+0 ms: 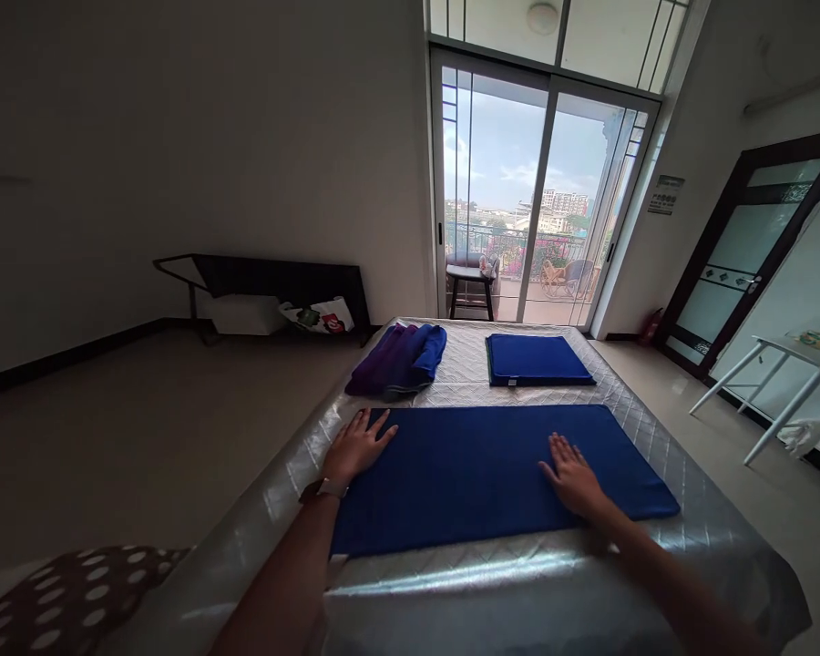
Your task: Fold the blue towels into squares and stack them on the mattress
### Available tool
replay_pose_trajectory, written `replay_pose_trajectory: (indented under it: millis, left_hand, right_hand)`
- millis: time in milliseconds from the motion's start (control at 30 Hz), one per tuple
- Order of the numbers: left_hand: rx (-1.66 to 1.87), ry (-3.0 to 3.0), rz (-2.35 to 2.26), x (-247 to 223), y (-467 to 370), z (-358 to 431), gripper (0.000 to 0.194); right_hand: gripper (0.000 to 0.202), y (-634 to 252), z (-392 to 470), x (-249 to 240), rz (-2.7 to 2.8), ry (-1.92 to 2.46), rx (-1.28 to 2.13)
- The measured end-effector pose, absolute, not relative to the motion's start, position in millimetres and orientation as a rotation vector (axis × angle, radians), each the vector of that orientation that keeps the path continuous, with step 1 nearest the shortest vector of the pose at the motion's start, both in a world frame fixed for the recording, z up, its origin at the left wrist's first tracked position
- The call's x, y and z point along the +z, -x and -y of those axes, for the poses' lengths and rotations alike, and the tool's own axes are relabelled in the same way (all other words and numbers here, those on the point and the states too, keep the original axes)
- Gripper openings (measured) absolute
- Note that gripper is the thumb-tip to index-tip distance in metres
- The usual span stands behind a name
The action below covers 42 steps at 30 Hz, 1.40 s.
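A blue cloth, folded into a long flat strip, lies across the plastic-covered mattress in front of me. My left hand rests on its left end, fingers spread toward the far left corner; a watch is on that wrist. Flat on the cloth's right half is my right hand, fingers stretched out. Behind the strip, a neatly folded blue cloth with a small white tag lies at the right. To its left sits a looser pile of purple and blue cloth.
A dark metal-framed rack with a white box and a printed bag stands by the left wall. Brown polka-dot fabric is at lower left. A white table stands right. Sliding glass doors are behind the mattress.
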<state>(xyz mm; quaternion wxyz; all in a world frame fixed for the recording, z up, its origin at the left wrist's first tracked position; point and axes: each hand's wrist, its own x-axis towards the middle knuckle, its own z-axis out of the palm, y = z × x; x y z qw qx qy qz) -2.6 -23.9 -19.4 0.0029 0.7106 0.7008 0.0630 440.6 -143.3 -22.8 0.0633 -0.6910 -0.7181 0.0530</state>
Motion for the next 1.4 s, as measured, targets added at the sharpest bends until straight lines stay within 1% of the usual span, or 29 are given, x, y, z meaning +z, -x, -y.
replay_pose_trajectory:
  millis: [67,133,267,333,400,500,600,733,833,900,967,1133,1200,1267,1333,1400]
  left_hand:
    - [0.211,-2.213,-2.200,-19,2,25,0.067]
    - [0.224,-2.198,-2.199,-18,1,25,0.067]
    - [0.213,-2.192,-2.203,-17,0,26,0.068]
    - [0.200,-2.199,-2.209,-16,0,26,0.067]
    - [0.185,-2.207,-2.207,-15,-1,26,0.067]
    - [0.167,-2.206,-2.202,-13,-1,27,0.067]
    - [0.169,-2.200,-2.199,-11,-1,28,0.068]
    - [0.221,-2.212,-2.185,-13,0,27,0.067]
    - [0.223,-2.227,-2.176,-17,3,25,0.068]
    - [0.218,-2.246,-2.164,-20,5,23,0.070]
    - [0.227,-2.268,-2.154,-22,7,22,0.070]
    - [0.221,-2.230,-2.156,-21,6,23,0.071]
    - [0.220,-2.189,-2.163,-19,4,24,0.071]
    - [0.217,-2.168,-2.167,-15,3,25,0.070]
    - [0.199,-2.168,-2.167,-13,3,26,0.070]
    - [0.194,-2.176,-2.169,-10,3,25,0.071]
  right_hand:
    - [0.070,-480,147,-32,1.982,2.269,0.035]
    - [0.060,-503,149,-39,1.864,2.366,-0.046]
    - [0.033,-504,149,-45,1.848,2.378,-0.078]
    - [0.029,-495,148,-44,1.868,2.360,-0.081]
    - [0.032,-486,147,-41,1.899,2.328,-0.081]
    - [0.050,-466,146,-33,1.965,2.251,-0.076]
    - [0.058,-423,145,-23,2.088,2.108,-0.043]
    - [0.068,-341,142,-9,2.339,1.771,0.177]
    - [0.070,-311,136,-1,2.401,1.688,0.310]
    - [0.071,-321,132,2,2.375,1.745,0.339]
    - [0.072,-349,128,1,2.311,1.857,0.324]
    - [0.067,-422,122,-10,2.041,2.210,0.116]
    - [0.068,-433,117,-14,2.005,2.261,0.076]
    - [0.063,-435,110,-16,2.004,2.278,0.062]
    - [0.058,-437,102,-13,2.002,2.293,0.042]
    - [0.058,-444,94,-6,2.020,2.285,0.029]
